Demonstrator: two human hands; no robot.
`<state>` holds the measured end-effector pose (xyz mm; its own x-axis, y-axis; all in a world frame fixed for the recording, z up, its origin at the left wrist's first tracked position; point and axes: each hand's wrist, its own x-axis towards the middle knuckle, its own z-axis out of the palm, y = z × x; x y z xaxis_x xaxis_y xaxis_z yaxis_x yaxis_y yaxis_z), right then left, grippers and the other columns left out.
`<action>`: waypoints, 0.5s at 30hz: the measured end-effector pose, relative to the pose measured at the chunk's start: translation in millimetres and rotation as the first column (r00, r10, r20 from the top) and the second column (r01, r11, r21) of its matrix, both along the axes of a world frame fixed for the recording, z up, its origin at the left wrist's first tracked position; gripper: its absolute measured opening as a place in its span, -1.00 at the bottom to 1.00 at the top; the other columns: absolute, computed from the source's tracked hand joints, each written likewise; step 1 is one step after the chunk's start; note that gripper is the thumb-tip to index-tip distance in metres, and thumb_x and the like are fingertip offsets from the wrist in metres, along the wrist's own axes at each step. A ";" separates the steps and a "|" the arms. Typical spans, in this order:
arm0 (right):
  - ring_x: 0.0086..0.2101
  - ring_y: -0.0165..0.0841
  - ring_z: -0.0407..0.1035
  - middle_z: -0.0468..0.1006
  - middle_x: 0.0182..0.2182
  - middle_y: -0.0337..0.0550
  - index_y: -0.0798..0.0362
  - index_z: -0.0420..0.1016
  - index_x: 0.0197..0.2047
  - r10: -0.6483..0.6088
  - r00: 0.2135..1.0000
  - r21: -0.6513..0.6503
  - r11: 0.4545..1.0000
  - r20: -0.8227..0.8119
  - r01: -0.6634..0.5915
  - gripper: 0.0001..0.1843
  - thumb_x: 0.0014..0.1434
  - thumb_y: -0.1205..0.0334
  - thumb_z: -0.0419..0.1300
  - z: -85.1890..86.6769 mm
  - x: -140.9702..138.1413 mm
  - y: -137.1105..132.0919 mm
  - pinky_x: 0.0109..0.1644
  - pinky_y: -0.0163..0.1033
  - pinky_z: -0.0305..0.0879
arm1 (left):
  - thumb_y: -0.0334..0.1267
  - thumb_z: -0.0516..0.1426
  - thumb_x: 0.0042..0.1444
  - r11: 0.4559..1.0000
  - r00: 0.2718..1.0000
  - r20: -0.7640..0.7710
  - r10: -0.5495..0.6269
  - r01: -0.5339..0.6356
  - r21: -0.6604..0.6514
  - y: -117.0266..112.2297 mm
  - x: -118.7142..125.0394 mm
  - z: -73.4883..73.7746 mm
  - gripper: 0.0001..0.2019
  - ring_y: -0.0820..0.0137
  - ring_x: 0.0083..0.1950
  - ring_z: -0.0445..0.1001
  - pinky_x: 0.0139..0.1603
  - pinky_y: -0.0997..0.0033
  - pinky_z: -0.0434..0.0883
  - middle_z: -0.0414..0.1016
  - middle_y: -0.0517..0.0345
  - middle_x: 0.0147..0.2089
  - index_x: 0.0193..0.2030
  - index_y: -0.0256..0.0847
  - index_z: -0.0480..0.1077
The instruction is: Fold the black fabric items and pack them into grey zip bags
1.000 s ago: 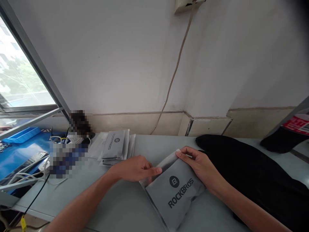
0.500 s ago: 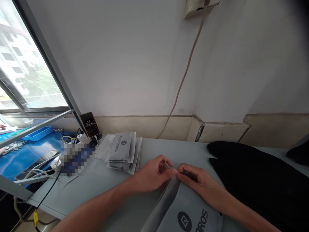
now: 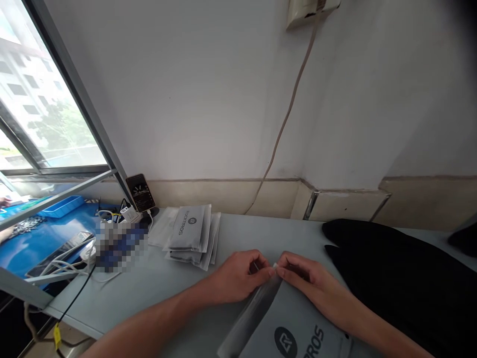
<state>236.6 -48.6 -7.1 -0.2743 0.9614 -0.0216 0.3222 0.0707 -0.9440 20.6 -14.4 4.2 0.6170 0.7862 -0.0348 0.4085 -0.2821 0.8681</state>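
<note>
A grey ROCKBROS pouch (image 3: 286, 328) lies on the pale table (image 3: 160, 288) just in front of me, its far corner pointing away. My left hand (image 3: 242, 275) and my right hand (image 3: 307, 281) meet at that far corner, each with fingers pinched on the pouch's top edge. A stack of similar grey pouches (image 3: 190, 233) rests farther back to the left, out of reach of both hands.
Black fabric (image 3: 395, 278) covers the table's right side. A phone (image 3: 140, 192) leans at the wall by a charger and white cables (image 3: 67, 256). Beyond the window frame sits a blue surface with a blue tray (image 3: 59, 205). A cord (image 3: 286, 119) runs down the wall.
My left hand slid from the pouch's left edge up to its far corner to meet my right hand. The view tilted so the pouch sits lower in frame.
</note>
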 end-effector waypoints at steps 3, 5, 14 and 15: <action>-0.40 -0.28 0.27 0.39 -0.47 -0.24 -0.04 0.45 -0.44 -0.151 0.988 0.057 0.987 -0.003 0.151 -0.51 0.17 -0.32 0.22 4.0 11.7 8.6 -0.33 -0.23 0.26 | 0.14 0.12 0.29 0.997 0.997 -0.050 -0.060 0.058 -0.043 6.2 -9.1 8.9 -0.61 0.38 -0.28 0.39 -0.31 0.44 0.29 0.49 0.15 -0.26 -0.18 -0.18 0.46; -0.42 -0.28 0.27 0.42 -0.47 -0.23 -0.05 0.46 -0.45 -0.283 0.959 0.084 0.955 -0.031 0.285 -0.52 0.13 -0.31 0.25 6.5 22.6 15.1 -0.35 -0.23 0.25 | 0.14 0.12 0.28 0.996 0.994 -0.082 -0.073 0.069 -0.049 12.8 -18.1 18.2 -0.62 0.38 -0.28 0.41 -0.31 0.44 0.30 0.51 0.14 -0.25 -0.19 -0.18 0.46; -0.36 -0.25 0.27 0.43 -0.39 -0.23 -0.10 0.52 -0.37 -0.638 0.752 0.023 0.760 -0.165 0.650 -0.68 0.10 -0.17 0.30 0.5 42.8 25.0 -0.39 -0.22 0.25 | 0.10 0.04 0.35 0.994 0.989 -0.101 0.112 -0.112 0.004 27.1 -36.7 31.8 -0.68 0.44 -0.45 0.43 -0.43 0.42 0.31 0.48 0.21 -0.27 -0.15 -0.13 0.30; -0.36 -0.25 0.27 0.42 -0.40 -0.23 -0.10 0.51 -0.36 -0.655 0.737 0.023 0.745 -0.167 0.667 -0.70 0.13 -0.16 0.28 -4.3 43.3 25.8 -0.40 -0.22 0.25 | 0.10 0.01 0.37 0.984 0.981 -0.081 0.174 -0.170 0.055 25.8 -34.3 28.5 -0.68 0.43 -0.45 0.42 -0.42 0.41 0.31 0.47 0.22 -0.28 -0.10 -0.11 0.28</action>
